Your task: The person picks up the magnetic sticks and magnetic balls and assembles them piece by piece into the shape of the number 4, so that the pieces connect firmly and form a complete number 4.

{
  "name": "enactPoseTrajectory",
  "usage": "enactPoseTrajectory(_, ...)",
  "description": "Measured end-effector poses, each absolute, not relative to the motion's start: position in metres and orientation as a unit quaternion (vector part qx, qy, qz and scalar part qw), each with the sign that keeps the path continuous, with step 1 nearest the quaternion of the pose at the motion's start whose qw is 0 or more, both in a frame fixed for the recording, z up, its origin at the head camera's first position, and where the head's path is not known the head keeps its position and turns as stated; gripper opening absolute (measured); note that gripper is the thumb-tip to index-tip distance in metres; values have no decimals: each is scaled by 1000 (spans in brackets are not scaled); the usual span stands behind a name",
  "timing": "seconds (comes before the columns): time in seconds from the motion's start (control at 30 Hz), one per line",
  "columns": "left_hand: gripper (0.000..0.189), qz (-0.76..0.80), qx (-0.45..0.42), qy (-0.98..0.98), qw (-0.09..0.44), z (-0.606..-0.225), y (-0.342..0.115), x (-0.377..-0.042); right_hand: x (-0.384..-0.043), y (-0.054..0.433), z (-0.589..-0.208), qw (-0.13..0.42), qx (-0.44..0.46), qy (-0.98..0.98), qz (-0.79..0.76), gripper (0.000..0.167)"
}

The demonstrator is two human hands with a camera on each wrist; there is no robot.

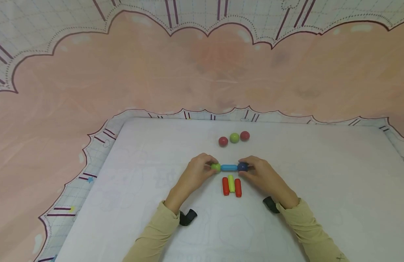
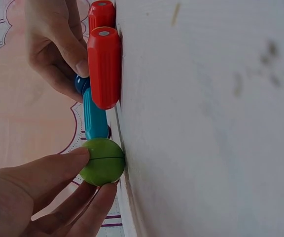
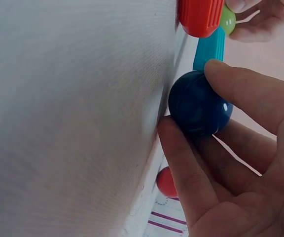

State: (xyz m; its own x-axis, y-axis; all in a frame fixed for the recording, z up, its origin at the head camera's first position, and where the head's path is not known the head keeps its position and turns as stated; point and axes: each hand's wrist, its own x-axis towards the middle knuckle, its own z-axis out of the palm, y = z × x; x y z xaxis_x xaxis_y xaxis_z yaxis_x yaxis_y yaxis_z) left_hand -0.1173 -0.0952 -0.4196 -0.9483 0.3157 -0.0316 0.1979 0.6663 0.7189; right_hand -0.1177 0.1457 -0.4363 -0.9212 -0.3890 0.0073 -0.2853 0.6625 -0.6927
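1 blue rod (image 1: 229,167) lies crosswise between the left hand (image 1: 198,171) and the right hand (image 1: 262,173), a lime ball (image 1: 216,167) at its left end and a navy ball (image 1: 242,166) at its right. The left hand pinches the lime ball between thumb and fingers; the right hand grips the navy ball likewise. Just nearer the person, 3 loose rods stand side by side on the tabletop (image 1: 123,200): left red rod (image 1: 225,186), yellow rod (image 1: 231,183), right red rod (image 1: 238,187). From the left wrist, 1 red rod hides part of the blue rod. Beyond, 2 red balls (image 1: 223,141) flank 1 green ball (image 1: 234,138).
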Motion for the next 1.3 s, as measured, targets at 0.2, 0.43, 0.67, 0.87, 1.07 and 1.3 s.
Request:
enactPoseTrajectory(0.2, 22, 382, 140, 910, 76, -420, -95, -117, -117, 146, -435, 70, -186, 910, -365, 38)
enactPoseTrajectory(0.43, 23, 377, 143, 912, 73, -420, -94, -116, -118, 146, -436, 73, -183, 911, -362, 38)
enactPoseTrajectory(0.67, 25, 372, 136, 915, 70, -419, -95, -113, -118, 146, -436, 76, -180, 912, -361, 39)
enactPoseTrajectory(0.87, 25, 370, 132, 917, 67, -417, -96, -110, -118, 146, -436, 82, -176, 912, -362, 40)
enactPoseTrajectory(1.07, 25, 377, 131, 915, 62, -412, -95, -104, -118, 147, -437, 86, -174, 909, -369, 40)
enactPoseTrajectory(1.3, 26, 367, 151, 916, 52, -408, -95, -97, -118, 147, -437, 84, -171, 911, -366, 40)
